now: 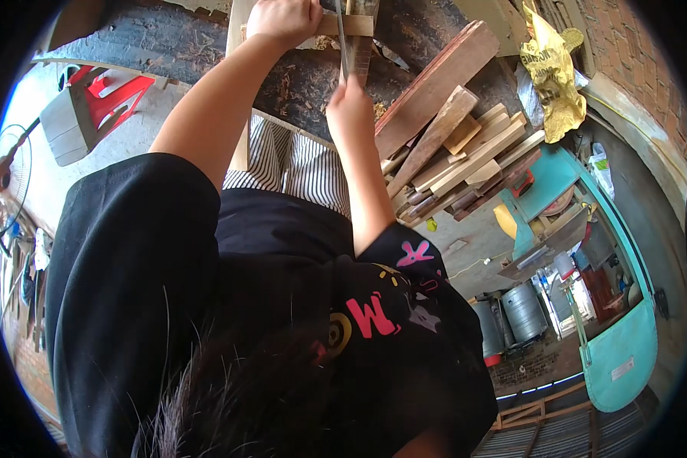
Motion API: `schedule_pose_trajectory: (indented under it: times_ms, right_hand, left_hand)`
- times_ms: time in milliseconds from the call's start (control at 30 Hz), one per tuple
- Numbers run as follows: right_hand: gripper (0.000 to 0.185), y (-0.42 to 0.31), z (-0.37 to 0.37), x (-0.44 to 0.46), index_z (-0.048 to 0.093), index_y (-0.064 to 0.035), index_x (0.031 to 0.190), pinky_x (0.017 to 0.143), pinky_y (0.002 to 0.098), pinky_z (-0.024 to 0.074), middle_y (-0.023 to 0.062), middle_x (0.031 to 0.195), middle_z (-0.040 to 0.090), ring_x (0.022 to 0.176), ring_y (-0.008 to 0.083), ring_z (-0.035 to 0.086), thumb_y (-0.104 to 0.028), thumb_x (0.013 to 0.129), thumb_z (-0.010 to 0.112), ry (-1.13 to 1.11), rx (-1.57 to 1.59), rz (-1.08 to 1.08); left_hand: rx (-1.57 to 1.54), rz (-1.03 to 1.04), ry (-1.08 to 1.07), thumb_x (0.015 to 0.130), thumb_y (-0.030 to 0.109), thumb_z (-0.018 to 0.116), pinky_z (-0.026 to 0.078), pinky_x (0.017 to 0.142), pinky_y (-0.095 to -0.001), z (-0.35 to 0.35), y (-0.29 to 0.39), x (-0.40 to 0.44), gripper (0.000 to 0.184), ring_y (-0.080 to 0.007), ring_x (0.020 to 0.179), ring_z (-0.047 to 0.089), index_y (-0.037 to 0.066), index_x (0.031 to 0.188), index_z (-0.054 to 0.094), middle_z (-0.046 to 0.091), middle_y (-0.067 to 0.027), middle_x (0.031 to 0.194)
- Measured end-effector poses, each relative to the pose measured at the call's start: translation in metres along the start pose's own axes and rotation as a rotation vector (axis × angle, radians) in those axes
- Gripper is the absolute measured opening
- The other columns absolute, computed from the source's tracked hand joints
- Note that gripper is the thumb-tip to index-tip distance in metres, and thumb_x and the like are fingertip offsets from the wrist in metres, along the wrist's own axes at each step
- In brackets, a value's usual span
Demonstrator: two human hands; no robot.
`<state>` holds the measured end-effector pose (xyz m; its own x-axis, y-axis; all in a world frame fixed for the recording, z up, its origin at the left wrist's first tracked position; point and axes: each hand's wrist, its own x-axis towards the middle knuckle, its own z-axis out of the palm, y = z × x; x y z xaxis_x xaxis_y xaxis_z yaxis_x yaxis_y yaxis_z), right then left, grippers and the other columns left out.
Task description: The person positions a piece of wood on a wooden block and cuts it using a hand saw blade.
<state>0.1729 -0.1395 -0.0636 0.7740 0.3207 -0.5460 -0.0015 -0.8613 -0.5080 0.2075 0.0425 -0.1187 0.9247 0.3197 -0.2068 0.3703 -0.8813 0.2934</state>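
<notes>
At the top centre my left hand [285, 21] presses on a piece of light wood [347, 26] that lies across the workbench [282, 85]. My right hand [349, 103], slightly blurred, is closed round the near end of a long thin metal tool [343, 42]. The tool's narrow blade runs away from me beside the wood, to the right of my left hand. Its handle is hidden in my fist. Wood shavings lie on the dark benchtop around both hands.
Stacked boards and offcuts [466, 149] lie right of my right arm. Beyond them are a yellow bag [551, 84] and a turquoise machine [622, 351]. A red plastic stool [122, 99] and a fan [6, 174] stand at the left.
</notes>
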Motion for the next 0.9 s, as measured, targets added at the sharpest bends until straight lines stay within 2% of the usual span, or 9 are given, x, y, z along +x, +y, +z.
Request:
schedule_pose_trajectory:
  times_ms: [200,300,367,467,533,633,767,833,900]
  right_hand:
    - [0.017,0.026,-0.003,-0.052,0.052,-0.0013,0.100,0.052,0.0448,0.0496,0.0206,0.066,0.061,0.062,0.0351,0.064,-0.014,0.094,0.041,0.055,-0.107,0.015]
    - [0.018,0.003,0.002,-0.011,0.052,-0.0007,0.100,0.051,0.0444,0.0498,0.0204,0.065,0.061,0.061,0.0347,0.064,-0.014,0.094,0.042,0.008,-0.059,0.049]
    - [0.015,-0.024,-0.004,0.022,0.051,0.0014,0.093,0.063,0.0474,0.0505,0.0251,0.076,0.062,0.076,0.0396,0.063,-0.011,0.092,0.042,0.006,-0.037,0.047]
    - [0.015,-0.019,-0.003,0.021,0.052,0.0006,0.094,0.063,0.0467,0.0514,0.0244,0.077,0.063,0.076,0.0387,0.064,-0.011,0.092,0.042,0.012,0.036,0.006]
    - [0.015,0.006,-0.004,-0.020,0.053,-0.0005,0.095,0.062,0.0465,0.0518,0.0242,0.079,0.063,0.077,0.0385,0.064,-0.011,0.092,0.042,-0.062,-0.066,0.137]
    - [0.015,0.016,-0.007,-0.051,0.053,-0.0013,0.095,0.064,0.0450,0.0517,0.0231,0.079,0.063,0.077,0.0372,0.064,-0.012,0.092,0.042,-0.058,-0.084,0.165]
    - [0.016,0.005,0.007,-0.002,0.052,0.0010,0.092,0.060,0.0459,0.0516,0.0248,0.075,0.062,0.074,0.0378,0.064,-0.010,0.092,0.040,-0.096,-0.028,0.183]
    - [0.019,-0.001,0.020,0.028,0.053,0.0006,0.100,0.045,0.0400,0.0498,0.0187,0.062,0.061,0.057,0.0307,0.065,-0.013,0.093,0.042,0.189,-0.133,-0.165]
    - [0.018,0.000,0.018,0.024,0.053,0.0004,0.099,0.043,0.0392,0.0491,0.0186,0.062,0.061,0.056,0.0295,0.065,-0.014,0.093,0.042,0.124,-0.080,-0.105]
  left_hand:
    - [-0.013,0.030,0.017,0.089,0.032,0.041,0.047,0.062,-0.0447,0.005,-0.002,-0.001,0.047,-0.0322,0.049,0.059,0.009,0.052,0.059,0.060,-0.0136,0.055]
    - [-0.011,0.058,0.034,0.089,0.033,0.041,0.047,0.063,-0.0447,0.005,-0.004,-0.001,0.045,-0.0319,0.050,0.059,0.010,0.054,0.059,0.061,-0.0130,0.056]
    - [-0.015,0.056,0.037,0.090,0.033,0.041,0.047,0.063,-0.0444,0.007,-0.003,-0.002,0.045,-0.0316,0.052,0.060,0.011,0.054,0.059,0.061,-0.0126,0.056]
    - [-0.047,0.017,0.022,0.090,0.033,0.040,0.047,0.066,-0.0439,0.002,-0.002,0.001,0.045,-0.0306,0.055,0.062,0.011,0.056,0.060,0.063,-0.0120,0.059]
    - [-0.037,0.028,-0.093,0.091,0.033,0.040,0.046,0.068,-0.0436,-0.003,-0.002,0.003,0.044,-0.0300,0.058,0.063,0.011,0.059,0.061,0.064,-0.0118,0.061]
    - [-0.041,0.006,-0.077,0.091,0.033,0.039,0.046,0.068,-0.0435,0.004,-0.005,0.002,0.043,-0.0298,0.057,0.062,0.011,0.060,0.061,0.064,-0.0116,0.062]
    - [-0.015,0.040,-0.025,0.091,0.033,0.040,0.047,0.067,-0.0433,0.005,-0.003,0.001,0.044,-0.0297,0.056,0.062,0.011,0.060,0.062,0.064,-0.0116,0.061]
    - [-0.026,0.058,-0.041,0.090,0.033,0.040,0.047,0.065,-0.0433,0.003,-0.004,0.001,0.044,-0.0299,0.055,0.062,0.011,0.059,0.062,0.063,-0.0117,0.060]
    - [-0.029,0.058,-0.013,0.090,0.033,0.040,0.046,0.065,-0.0435,0.005,-0.005,0.002,0.044,-0.0301,0.055,0.062,0.011,0.059,0.062,0.063,-0.0118,0.059]
